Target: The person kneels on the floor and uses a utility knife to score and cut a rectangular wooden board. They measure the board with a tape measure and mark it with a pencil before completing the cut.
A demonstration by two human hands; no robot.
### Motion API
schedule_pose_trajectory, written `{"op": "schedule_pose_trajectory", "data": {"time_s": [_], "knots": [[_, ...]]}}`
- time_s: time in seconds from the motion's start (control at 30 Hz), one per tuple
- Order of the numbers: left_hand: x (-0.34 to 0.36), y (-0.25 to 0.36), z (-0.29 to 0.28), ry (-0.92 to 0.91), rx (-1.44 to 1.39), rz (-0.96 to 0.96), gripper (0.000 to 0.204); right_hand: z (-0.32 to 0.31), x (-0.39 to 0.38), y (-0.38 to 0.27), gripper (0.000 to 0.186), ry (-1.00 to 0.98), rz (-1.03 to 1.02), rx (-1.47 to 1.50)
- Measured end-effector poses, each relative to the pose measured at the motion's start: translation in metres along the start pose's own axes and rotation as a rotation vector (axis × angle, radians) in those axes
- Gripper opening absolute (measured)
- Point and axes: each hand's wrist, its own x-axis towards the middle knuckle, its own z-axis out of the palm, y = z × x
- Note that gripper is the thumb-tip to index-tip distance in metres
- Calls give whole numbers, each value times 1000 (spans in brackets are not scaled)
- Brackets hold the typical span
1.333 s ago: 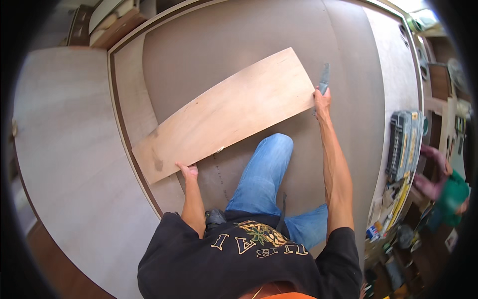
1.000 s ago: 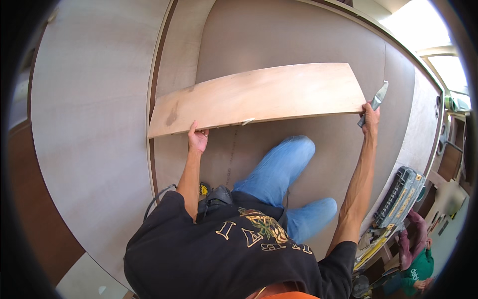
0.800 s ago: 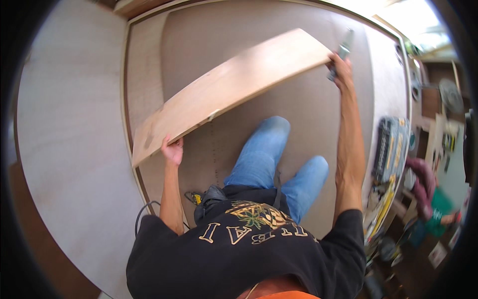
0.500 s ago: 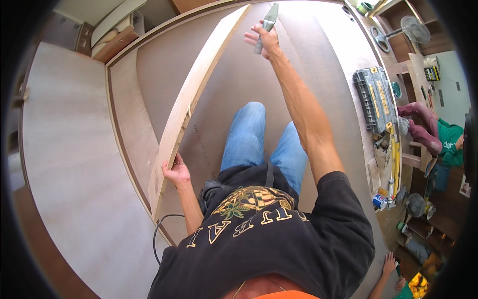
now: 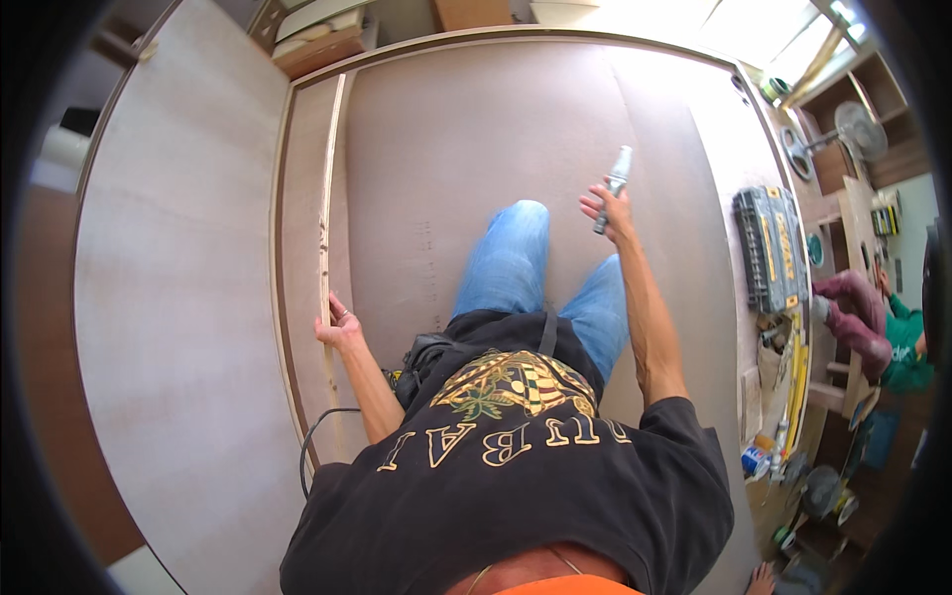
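My left hand (image 5: 340, 325) grips a long, pale wooden strip (image 5: 325, 198) near its lower end, the fingers wrapped round its edge. The strip stands on its narrow side along the left part of a large brown panel (image 5: 426, 129), close to the raised left border. My right hand (image 5: 614, 210) is lifted over the panel, to the right of my knees. It holds a grey flat-bladed hand tool (image 5: 618, 174), blade pointing up and away, with some fingers spread off the handle. I cannot make out the tool's exact kind.
A pale board (image 5: 183, 268) lies left of the panel. On the right ledge are a black and yellow tool case (image 5: 770, 248), a yellow level (image 5: 796, 387) and a blue-white can (image 5: 756, 459). A person in green (image 5: 904, 342) and a fan (image 5: 860, 131) are beyond.
The strip has swung left and upright, from slanting across the panel to lying along its left border. My right hand has come nearer and to the right, with the tool still in it.
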Motion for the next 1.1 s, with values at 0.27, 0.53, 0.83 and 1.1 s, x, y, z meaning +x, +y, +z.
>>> {"op": "schedule_pose_trajectory", "data": {"time_s": [0.27, 0.53, 0.83, 1.1], "knots": [[47, 46, -21, 175, -228, -139, 52, -8, -16, 9, 52, 61, 75, -119], [110, 105, -16, 261, -91, -146, 41, 27, 11, 65, 25, -39, 204, -383], [169, 167, -19, 283, -66, -71, 55, 115, 24, 102, 35, -138, 220, -540], [155, 89, 13, 277, 96, 262, 75, 186, 20, 105, 48, -169, 92, -484]]}}
